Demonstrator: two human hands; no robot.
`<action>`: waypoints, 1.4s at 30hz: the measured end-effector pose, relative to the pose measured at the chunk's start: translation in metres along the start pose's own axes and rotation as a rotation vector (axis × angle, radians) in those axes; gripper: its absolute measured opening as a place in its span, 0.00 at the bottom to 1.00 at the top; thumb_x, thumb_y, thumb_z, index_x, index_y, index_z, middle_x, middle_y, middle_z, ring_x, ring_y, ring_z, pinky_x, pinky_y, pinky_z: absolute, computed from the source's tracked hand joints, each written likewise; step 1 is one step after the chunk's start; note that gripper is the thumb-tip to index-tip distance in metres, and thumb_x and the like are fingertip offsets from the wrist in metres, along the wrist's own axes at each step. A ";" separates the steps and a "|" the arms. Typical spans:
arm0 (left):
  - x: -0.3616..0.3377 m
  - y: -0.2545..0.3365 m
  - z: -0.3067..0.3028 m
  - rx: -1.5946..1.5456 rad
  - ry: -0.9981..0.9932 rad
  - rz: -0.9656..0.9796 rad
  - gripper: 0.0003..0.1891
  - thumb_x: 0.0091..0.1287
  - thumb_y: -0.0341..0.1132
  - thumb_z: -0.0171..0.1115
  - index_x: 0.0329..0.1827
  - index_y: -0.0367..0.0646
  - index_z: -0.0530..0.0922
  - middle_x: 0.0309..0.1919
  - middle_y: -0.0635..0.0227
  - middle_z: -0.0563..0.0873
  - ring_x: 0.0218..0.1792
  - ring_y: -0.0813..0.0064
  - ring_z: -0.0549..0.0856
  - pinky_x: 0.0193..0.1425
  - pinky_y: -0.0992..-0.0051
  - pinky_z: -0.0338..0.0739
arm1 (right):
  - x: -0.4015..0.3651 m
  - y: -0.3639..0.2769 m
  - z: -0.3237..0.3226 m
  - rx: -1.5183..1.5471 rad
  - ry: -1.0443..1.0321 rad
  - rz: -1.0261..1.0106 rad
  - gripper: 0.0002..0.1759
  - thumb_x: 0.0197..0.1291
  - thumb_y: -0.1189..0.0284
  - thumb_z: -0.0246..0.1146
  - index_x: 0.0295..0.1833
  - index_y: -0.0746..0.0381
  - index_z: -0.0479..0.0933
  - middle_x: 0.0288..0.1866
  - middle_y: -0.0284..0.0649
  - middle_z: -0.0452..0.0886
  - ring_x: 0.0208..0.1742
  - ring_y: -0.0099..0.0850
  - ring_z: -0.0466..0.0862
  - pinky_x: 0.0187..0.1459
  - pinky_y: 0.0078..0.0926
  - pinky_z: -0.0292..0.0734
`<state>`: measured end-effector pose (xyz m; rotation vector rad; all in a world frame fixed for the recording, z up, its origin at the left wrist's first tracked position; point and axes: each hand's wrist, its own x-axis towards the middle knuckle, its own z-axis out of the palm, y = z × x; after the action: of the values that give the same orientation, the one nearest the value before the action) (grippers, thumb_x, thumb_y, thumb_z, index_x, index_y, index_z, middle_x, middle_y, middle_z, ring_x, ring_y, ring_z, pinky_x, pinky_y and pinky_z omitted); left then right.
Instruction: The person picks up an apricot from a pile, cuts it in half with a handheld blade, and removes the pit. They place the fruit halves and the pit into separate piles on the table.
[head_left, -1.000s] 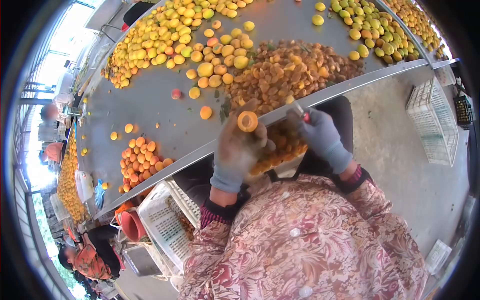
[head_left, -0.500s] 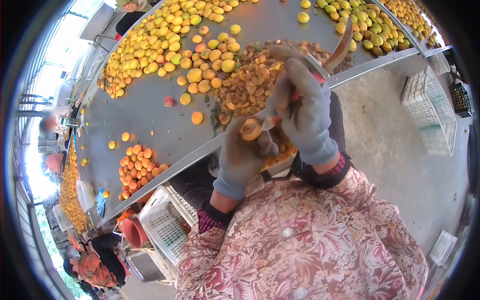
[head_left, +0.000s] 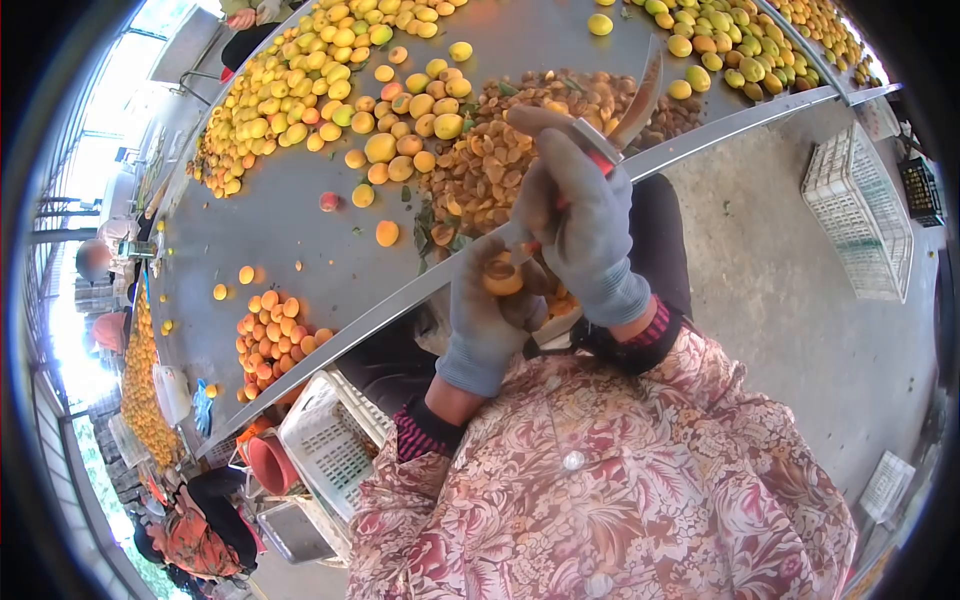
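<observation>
My left hand (head_left: 488, 312), in a grey glove, holds a cut orange fruit (head_left: 502, 275) below the table edge. Close beside it, my right hand (head_left: 585, 220), also gloved, is closed around the red handle of a tool with a curved blade (head_left: 640, 100) pointing up and away. The tool's lower end near the fruit is mostly hidden by my fingers. Behind both hands a heap of brownish cut fruit pieces (head_left: 490, 160) lies on the metal table (head_left: 310, 225). Whole yellow-orange fruits (head_left: 381, 148) sit left of that heap.
A pile of yellow fruit (head_left: 290, 95), greener fruit (head_left: 720, 50) and a small orange pile (head_left: 270, 340) rest on the table. A white crate (head_left: 325, 440) and red bucket (head_left: 271, 462) stand lower left, another crate (head_left: 858, 215) at right. A person (head_left: 195, 535) is at lower left.
My right hand and the tool have moved left and slightly down, closer over the fruit. My left hand has shifted a little, still holding the fruit. The table view has slid slightly left.
</observation>
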<state>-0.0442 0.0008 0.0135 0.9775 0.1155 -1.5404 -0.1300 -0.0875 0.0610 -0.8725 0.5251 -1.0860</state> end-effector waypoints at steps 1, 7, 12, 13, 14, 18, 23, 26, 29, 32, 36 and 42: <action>0.002 -0.001 -0.004 0.045 -0.094 0.013 0.18 0.64 0.55 0.49 0.29 0.52 0.75 0.11 0.76 0.65 0.10 0.80 0.58 0.16 0.77 0.53 | 0.000 0.000 0.000 0.000 0.000 0.000 0.19 0.66 0.66 0.48 0.54 0.67 0.74 0.15 0.30 0.69 0.12 0.16 0.63 0.17 0.14 0.60; 0.005 -0.002 -0.004 0.020 -0.033 -0.090 0.18 0.64 0.55 0.48 0.30 0.52 0.74 0.10 0.75 0.65 0.09 0.79 0.59 0.16 0.76 0.52 | -0.005 0.005 0.010 -0.035 0.052 0.051 0.15 0.65 0.69 0.53 0.52 0.66 0.75 0.15 0.29 0.69 0.12 0.15 0.63 0.16 0.14 0.60; 0.002 -0.002 -0.003 0.015 -0.002 -0.103 0.16 0.65 0.54 0.47 0.32 0.52 0.74 0.14 0.76 0.69 0.11 0.79 0.66 0.16 0.77 0.57 | 0.003 0.021 -0.004 0.131 0.043 0.206 0.12 0.62 0.70 0.58 0.47 0.65 0.78 0.16 0.30 0.70 0.12 0.17 0.67 0.14 0.15 0.59; 0.001 -0.001 -0.007 0.058 -0.058 -0.088 0.16 0.66 0.53 0.47 0.34 0.52 0.74 0.16 0.76 0.72 0.12 0.79 0.70 0.16 0.77 0.60 | 0.006 0.027 -0.011 0.132 0.040 0.213 0.12 0.62 0.70 0.58 0.47 0.65 0.78 0.16 0.30 0.70 0.12 0.17 0.67 0.14 0.15 0.59; 0.002 -0.001 -0.009 0.054 -0.053 -0.082 0.16 0.66 0.53 0.47 0.34 0.52 0.74 0.16 0.76 0.72 0.12 0.79 0.70 0.16 0.77 0.60 | 0.010 0.032 -0.017 0.317 0.024 0.263 0.12 0.62 0.70 0.58 0.47 0.64 0.78 0.16 0.29 0.69 0.13 0.16 0.66 0.14 0.15 0.59; 0.019 -0.012 -0.010 0.125 0.078 0.050 0.13 0.67 0.48 0.47 0.35 0.50 0.73 0.23 0.73 0.78 0.17 0.77 0.76 0.18 0.75 0.69 | 0.006 0.030 -0.014 0.247 0.092 0.228 0.11 0.62 0.72 0.58 0.48 0.63 0.79 0.16 0.27 0.67 0.13 0.15 0.64 0.14 0.15 0.58; 0.018 0.013 -0.008 0.256 -0.200 0.028 0.08 0.68 0.38 0.48 0.36 0.45 0.73 0.33 0.71 0.76 0.33 0.83 0.78 0.25 0.83 0.71 | 0.012 0.025 0.002 -0.003 0.040 0.115 0.12 0.63 0.71 0.57 0.49 0.62 0.78 0.16 0.23 0.63 0.13 0.13 0.60 0.15 0.15 0.56; 0.040 -0.002 -0.018 0.702 -0.127 0.666 0.08 0.68 0.35 0.47 0.37 0.43 0.73 0.30 0.73 0.73 0.29 0.86 0.76 0.22 0.85 0.67 | 0.039 0.043 -0.023 0.387 0.043 0.311 0.15 0.66 0.67 0.54 0.54 0.61 0.73 0.15 0.21 0.50 0.14 0.15 0.50 0.18 0.15 0.47; 0.041 0.006 -0.005 0.479 0.012 0.438 0.07 0.69 0.32 0.44 0.36 0.42 0.72 0.28 0.74 0.72 0.22 0.86 0.72 0.17 0.84 0.63 | 0.052 0.057 -0.039 0.551 0.096 0.416 0.14 0.66 0.67 0.54 0.55 0.60 0.73 0.16 0.21 0.51 0.14 0.14 0.50 0.19 0.15 0.47; 0.048 0.010 -0.001 0.352 0.000 0.291 0.11 0.68 0.38 0.46 0.28 0.45 0.71 0.20 0.75 0.71 0.13 0.83 0.68 0.13 0.81 0.59 | 0.054 0.063 -0.040 0.656 0.183 0.508 0.15 0.65 0.66 0.56 0.55 0.59 0.72 0.15 0.20 0.51 0.14 0.14 0.51 0.19 0.15 0.48; 0.054 0.020 0.002 -0.070 -0.133 -0.127 0.16 0.65 0.47 0.50 0.23 0.49 0.70 0.11 0.78 0.67 0.08 0.80 0.64 0.11 0.80 0.57 | 0.053 0.069 -0.033 0.422 0.059 0.325 0.15 0.64 0.65 0.57 0.54 0.58 0.72 0.15 0.20 0.54 0.14 0.15 0.54 0.20 0.17 0.51; 0.069 0.024 0.009 -0.158 0.053 -0.128 0.22 0.66 0.57 0.40 0.21 0.53 0.70 0.06 0.82 0.58 0.07 0.81 0.56 0.13 0.78 0.52 | 0.082 0.084 -0.033 0.733 0.267 0.358 0.08 0.64 0.66 0.55 0.46 0.54 0.72 0.15 0.24 0.63 0.15 0.20 0.60 0.21 0.24 0.61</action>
<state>-0.0211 -0.0633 -0.0135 0.8996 0.3374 -1.5961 -0.0768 -0.1571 -0.0232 0.0118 0.4316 -0.9594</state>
